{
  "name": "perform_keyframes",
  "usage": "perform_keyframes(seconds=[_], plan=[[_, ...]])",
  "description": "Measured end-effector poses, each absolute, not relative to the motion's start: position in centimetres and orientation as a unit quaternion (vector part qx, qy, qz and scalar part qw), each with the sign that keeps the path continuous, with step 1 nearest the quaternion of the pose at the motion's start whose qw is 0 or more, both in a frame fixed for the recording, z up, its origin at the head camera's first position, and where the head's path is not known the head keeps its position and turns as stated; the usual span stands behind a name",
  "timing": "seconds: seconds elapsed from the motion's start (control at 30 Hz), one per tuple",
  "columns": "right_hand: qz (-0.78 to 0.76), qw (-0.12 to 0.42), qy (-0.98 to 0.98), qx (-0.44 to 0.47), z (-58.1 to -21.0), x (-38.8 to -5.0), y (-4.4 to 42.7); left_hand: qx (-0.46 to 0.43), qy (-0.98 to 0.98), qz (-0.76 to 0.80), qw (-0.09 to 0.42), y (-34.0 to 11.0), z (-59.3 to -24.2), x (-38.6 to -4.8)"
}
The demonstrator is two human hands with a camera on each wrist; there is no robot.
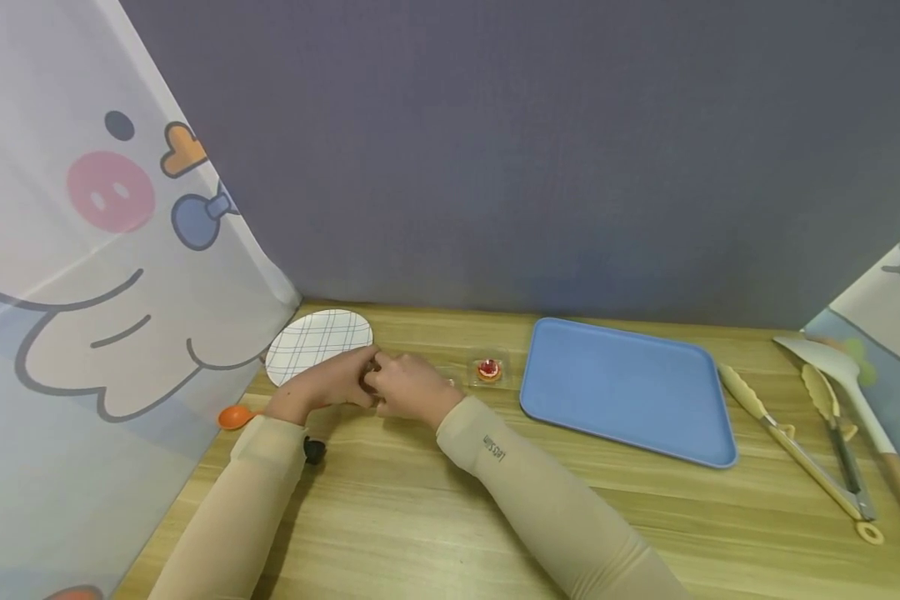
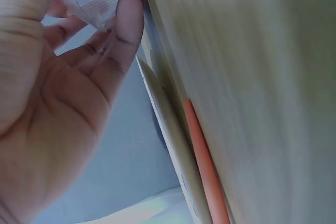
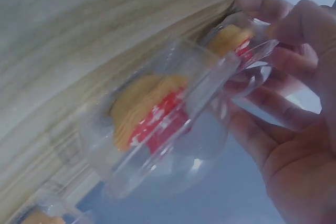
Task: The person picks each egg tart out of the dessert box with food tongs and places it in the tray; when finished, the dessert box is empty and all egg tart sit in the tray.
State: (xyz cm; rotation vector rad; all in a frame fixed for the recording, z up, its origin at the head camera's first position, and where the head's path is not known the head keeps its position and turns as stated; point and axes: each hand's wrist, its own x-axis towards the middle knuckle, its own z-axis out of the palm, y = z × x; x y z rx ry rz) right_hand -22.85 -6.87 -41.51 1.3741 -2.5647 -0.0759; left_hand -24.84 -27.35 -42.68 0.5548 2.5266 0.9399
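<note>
In the head view my left hand [image 1: 333, 379] and right hand [image 1: 412, 387] meet just right of a white plate with blue checks [image 1: 318, 337]. Between them is a small clear plastic box [image 2: 92, 6] holding a tart with red topping. The left thumb and fingers grip the box in the left wrist view. From the other side, my right fingers pinch its clear plastic, seen in the right wrist view. A second boxed tart [image 3: 152, 114] stands beside the right hand, and a third [image 1: 488, 370] sits further right.
An orange spoon [image 1: 234, 417] lies by the plate, left of my left wrist. A blue tray [image 1: 626, 392] lies right of the boxed tarts. Further right are cream-tipped tongs [image 1: 787, 450], a second pair [image 1: 832, 425] and a white utensil with a wooden handle [image 1: 862, 400]. A grey wall stands behind.
</note>
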Motion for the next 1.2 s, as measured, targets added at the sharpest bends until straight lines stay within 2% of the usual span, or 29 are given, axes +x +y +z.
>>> perform_keyframes(seconds=[0.3, 0.57, 0.83, 1.07, 1.2], plan=[[-0.052, 0.117, -0.879, 0.459, -41.6, -22.3, -7.2, 0.207, 0.919, 0.294, 0.163, -27.5, -42.4, -24.7], [-0.028, 0.143, -0.861, 0.487, -41.7, -23.0, -6.5, 0.192, 0.917, 0.303, 0.176, -27.2, -42.2, -25.0], [-0.02, 0.145, -0.854, 0.5, -41.1, -23.1, -6.4, 0.209, 0.915, 0.298, 0.173, -27.3, -42.2, -25.4], [0.015, 0.101, -0.857, 0.506, -40.6, -23.6, -6.1, 0.194, 0.899, 0.341, 0.195, -27.2, -42.6, -25.3], [0.074, 0.061, -0.857, 0.506, -40.1, -24.4, -5.9, 0.197, 0.904, 0.331, 0.185, -27.1, -42.7, -25.1]])
